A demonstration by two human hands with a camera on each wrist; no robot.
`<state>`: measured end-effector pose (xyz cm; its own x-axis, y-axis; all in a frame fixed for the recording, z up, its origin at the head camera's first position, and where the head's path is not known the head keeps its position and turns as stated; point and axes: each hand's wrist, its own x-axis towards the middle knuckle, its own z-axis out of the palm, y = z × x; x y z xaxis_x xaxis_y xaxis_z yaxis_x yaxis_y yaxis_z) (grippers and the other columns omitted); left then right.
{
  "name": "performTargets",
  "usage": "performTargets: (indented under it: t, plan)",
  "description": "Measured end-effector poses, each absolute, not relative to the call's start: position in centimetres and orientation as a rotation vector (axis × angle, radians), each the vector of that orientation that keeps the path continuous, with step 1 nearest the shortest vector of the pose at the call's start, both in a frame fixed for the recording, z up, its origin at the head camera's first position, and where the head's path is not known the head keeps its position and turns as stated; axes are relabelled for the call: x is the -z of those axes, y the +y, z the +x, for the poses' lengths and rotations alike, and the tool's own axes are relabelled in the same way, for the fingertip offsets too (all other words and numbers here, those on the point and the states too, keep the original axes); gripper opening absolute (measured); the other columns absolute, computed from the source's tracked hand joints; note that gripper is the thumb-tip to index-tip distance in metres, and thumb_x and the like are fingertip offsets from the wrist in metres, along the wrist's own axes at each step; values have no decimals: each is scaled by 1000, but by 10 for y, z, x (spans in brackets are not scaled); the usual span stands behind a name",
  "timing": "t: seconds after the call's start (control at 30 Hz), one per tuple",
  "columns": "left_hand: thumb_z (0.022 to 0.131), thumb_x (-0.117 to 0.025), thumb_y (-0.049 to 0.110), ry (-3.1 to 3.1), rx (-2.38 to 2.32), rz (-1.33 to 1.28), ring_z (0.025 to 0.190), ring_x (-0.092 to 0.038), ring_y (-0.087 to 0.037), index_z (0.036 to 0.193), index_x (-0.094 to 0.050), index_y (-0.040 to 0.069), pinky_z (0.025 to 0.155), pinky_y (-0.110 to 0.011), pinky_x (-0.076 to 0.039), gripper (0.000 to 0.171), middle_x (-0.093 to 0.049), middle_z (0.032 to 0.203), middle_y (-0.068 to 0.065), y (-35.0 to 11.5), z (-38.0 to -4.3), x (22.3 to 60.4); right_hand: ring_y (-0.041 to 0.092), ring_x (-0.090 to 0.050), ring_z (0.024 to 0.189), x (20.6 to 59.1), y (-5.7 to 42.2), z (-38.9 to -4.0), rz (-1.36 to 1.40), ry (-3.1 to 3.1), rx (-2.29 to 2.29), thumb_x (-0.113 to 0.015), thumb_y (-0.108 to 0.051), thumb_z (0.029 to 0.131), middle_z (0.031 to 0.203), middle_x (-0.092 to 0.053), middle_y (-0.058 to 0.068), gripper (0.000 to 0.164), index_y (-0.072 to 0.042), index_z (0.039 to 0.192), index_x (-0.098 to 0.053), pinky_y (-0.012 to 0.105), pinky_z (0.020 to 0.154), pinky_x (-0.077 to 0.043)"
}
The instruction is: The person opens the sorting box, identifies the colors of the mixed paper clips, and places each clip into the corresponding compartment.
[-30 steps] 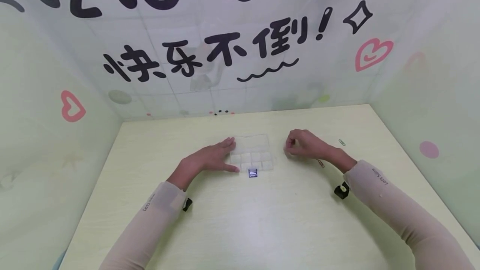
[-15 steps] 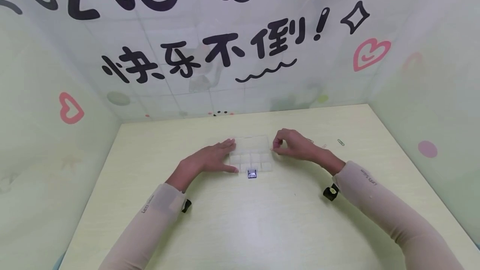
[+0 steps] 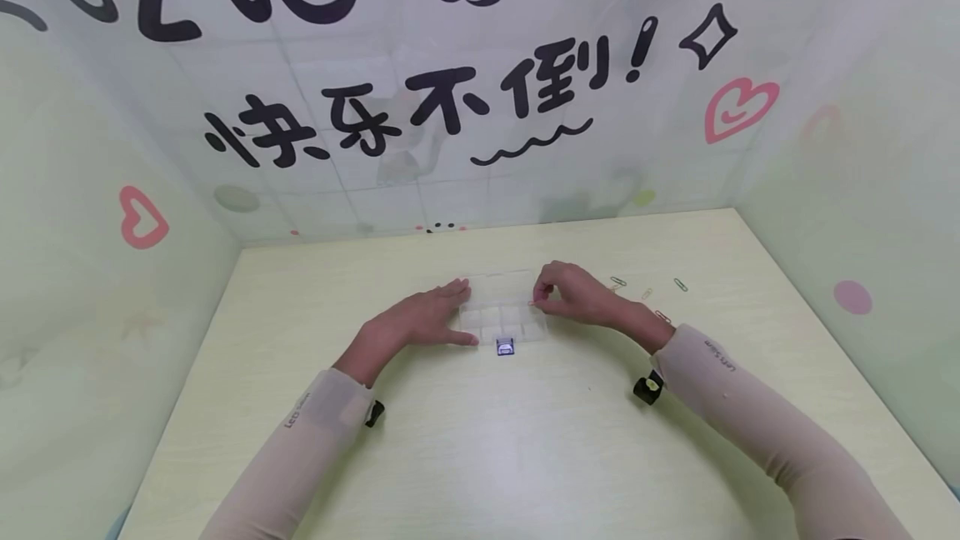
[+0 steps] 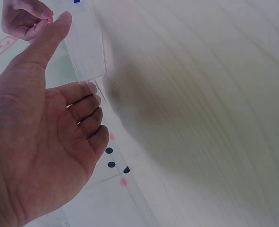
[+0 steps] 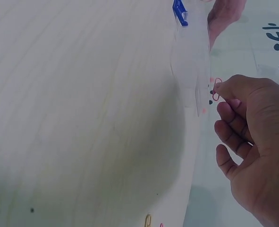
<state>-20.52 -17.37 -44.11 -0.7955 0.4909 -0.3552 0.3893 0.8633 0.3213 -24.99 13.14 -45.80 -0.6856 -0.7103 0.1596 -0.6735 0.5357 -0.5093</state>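
A clear plastic compartment box (image 3: pixel 489 317) with a blue latch (image 3: pixel 506 347) lies on the table, its clear lid (image 3: pixel 501 283) folded back behind it. My left hand (image 3: pixel 420 319) rests against its left side, thumb near the front corner and fingers toward the back; in the left wrist view they look mostly straight. Over the box's right side, my right hand (image 3: pixel 576 295) pinches a red paper clip (image 5: pixel 216 90) between thumb and index finger. The right wrist view shows that hand's other fingers loosely bent. Whatever sits in the compartments is too faint to tell.
Several loose paper clips lie to the right, among them a green one (image 3: pixel 681 284), another green one (image 3: pixel 618 281) and a red one (image 3: pixel 663 317) by the right wrist. Printed wall sheets enclose the table (image 3: pixel 480 457) at the back and both sides.
My right hand has moved left from beside the loose clips to the box's right edge, carrying the paper clip. More clips show behind it. My left hand stays in place.
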Motion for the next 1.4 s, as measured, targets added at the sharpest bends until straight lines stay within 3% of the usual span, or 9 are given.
performTargets:
  t: [0.27,0.6,1.4]
  plan:
    - [96,-68,63,2602,-320,646,163,-18,-29,168,-25,5,130,-49,-24,102,-15,177,-10,-172,-206,442,20,-65,91,461,131,-250,-1231,2708,858,-81,-8,93,91,-70,1,6,-9,92,-76,41,85,-58]
    - [96,-68,64,2612,-318,636,163,-18,-29,168,-24,6,130,-49,-24,103,-16,177,-10,-174,-206,442,22,-68,98,458,142,-250,-1134,2729,850,-79,-7,94,101,-73,5,13,-4,106,-77,43,90,-59]
    - [96,-68,63,2608,-317,644,163,-18,-30,168,-25,5,130,-50,-25,102,-17,177,-12,-173,-206,442,26,-70,95,458,200,-258,-1088,2726,908,-81,-6,93,100,-75,5,15,-1,107,-79,49,86,-60]
